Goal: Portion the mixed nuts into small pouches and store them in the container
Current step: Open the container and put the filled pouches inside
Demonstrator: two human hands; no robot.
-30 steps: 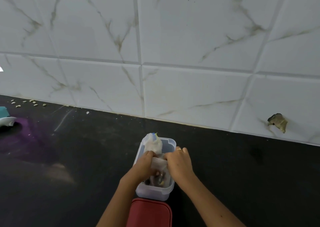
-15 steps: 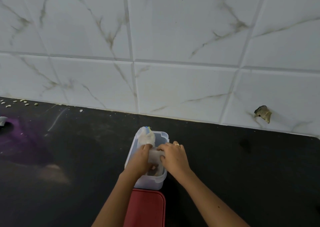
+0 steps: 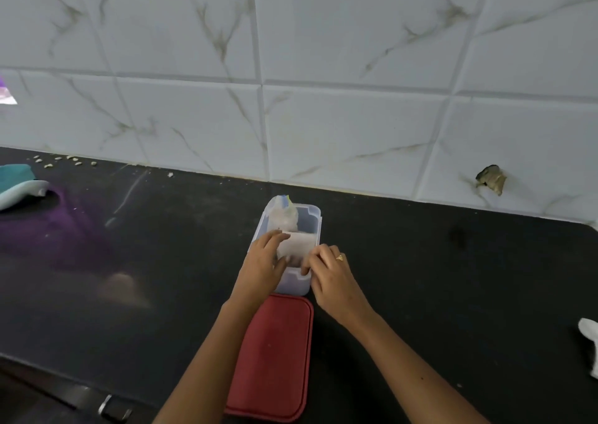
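A small clear plastic container (image 3: pixel 311 216) stands on the black counter near the wall. One filled pouch with a blue strip at its top (image 3: pixel 284 214) stands upright at the container's far end. A second translucent pouch (image 3: pixel 298 244) lies across the middle of the container. My left hand (image 3: pixel 263 266) presses on that pouch from the left side, its fingers over the rim. My right hand (image 3: pixel 330 273), wearing a ring, pinches the pouch's right edge at the rim. The nuts inside are mostly hidden by my hands.
The red lid (image 3: pixel 271 355) lies flat just in front of the container, between my forearms. A teal and white object (image 3: pixel 19 184) sits at the far left, with loose nuts (image 3: pixel 60 160) along the wall. White cloth (image 3: pixel 590 342) is at the right edge.
Both hands have spread apart toward the container's sides, uncovering the second pouch lying in it. The view has shifted, showing more of the red lid and the counter.
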